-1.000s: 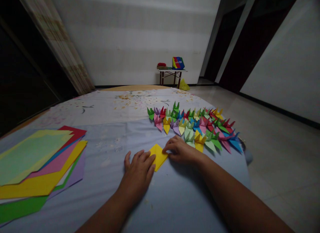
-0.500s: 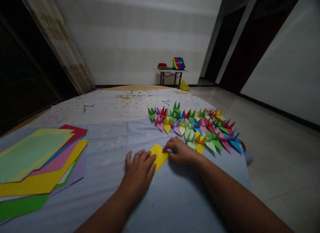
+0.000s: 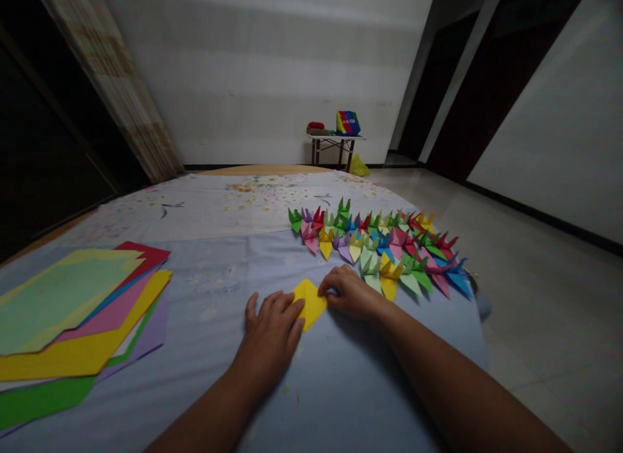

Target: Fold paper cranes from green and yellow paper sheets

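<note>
A small yellow folded paper square (image 3: 311, 305) lies on the cloth with one corner pointing away from me. My left hand (image 3: 272, 326) rests flat with its fingers spread, fingertips on the paper's left part. At the right corner, the thumb and forefinger of my right hand (image 3: 351, 294) pinch the paper's edge; the other fingers are curled in. Just beyond that hand stand rows of colourful folded paper cranes (image 3: 370, 265), in green, yellow, pink, red, blue and purple.
A pile of coloured paper sheets (image 3: 73, 297) lies at the left. A flowered tablecloth (image 3: 209, 206) covers the round table. By the far wall is a small table (image 3: 335, 139) with a colourful bag (image 3: 348, 122) on it; a yellow plastic bag (image 3: 359, 166) lies on the floor.
The fingers of my right hand have shifted very slightly at the paper's right corner. My left hand and the paper stay in place.
</note>
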Available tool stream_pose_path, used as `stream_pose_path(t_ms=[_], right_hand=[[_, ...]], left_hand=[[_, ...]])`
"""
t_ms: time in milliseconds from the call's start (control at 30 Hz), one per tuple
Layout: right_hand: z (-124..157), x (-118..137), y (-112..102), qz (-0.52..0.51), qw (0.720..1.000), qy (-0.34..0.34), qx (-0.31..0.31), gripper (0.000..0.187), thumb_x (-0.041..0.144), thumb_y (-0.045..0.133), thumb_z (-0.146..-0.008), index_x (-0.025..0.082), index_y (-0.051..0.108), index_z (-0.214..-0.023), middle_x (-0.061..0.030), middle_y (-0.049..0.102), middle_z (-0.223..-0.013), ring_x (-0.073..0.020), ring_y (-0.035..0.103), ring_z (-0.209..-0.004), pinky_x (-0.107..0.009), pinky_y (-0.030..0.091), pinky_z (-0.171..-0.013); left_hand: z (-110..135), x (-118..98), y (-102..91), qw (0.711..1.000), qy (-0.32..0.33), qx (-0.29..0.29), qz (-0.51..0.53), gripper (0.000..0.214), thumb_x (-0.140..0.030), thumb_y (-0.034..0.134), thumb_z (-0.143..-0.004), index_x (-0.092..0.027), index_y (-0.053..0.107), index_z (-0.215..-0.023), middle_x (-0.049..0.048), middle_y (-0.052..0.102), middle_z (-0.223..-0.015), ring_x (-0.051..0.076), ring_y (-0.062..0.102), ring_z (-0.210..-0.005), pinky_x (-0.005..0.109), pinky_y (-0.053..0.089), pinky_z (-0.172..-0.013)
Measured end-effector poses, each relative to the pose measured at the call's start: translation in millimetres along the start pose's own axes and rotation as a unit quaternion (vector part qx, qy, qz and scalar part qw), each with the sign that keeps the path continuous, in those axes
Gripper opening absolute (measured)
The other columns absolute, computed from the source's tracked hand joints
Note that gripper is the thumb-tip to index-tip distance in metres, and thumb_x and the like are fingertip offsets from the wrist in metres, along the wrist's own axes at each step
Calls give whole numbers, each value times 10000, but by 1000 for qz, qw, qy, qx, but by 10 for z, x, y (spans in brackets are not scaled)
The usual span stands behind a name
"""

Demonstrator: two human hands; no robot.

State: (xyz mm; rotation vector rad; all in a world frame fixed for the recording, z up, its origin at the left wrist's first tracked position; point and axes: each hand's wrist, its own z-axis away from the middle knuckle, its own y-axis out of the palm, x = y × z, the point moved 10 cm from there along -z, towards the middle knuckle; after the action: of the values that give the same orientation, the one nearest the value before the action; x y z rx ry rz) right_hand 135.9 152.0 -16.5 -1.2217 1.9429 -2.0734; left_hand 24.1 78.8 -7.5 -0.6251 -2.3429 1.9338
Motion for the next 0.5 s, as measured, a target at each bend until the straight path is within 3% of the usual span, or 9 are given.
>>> stream_pose_path(t_ms=[233,500], right_hand=[[17,22,-94,-33,997,-61,14,190,168,577,-773,211,684,-924,-43,629,-896,-182,529,-897,-329,369,-865],[12,-1,-58,-33,996,-77,22,221,160,610,-741,209,685,-943,-37,650,-917,-184,545,-906,-326,382,-869]], left_hand=[[-8,-8,10,1000,8,2,0,314,-246,432,-870,-274,553,-1159,48,577,-1209,237,438,-1179,571,121,-1034],[-7,-3,-7,1000,2,-2,5,304,-247,442,-866,-271,567,-1142,52,592,-1193,227,448,-1170,565,117,-1035]])
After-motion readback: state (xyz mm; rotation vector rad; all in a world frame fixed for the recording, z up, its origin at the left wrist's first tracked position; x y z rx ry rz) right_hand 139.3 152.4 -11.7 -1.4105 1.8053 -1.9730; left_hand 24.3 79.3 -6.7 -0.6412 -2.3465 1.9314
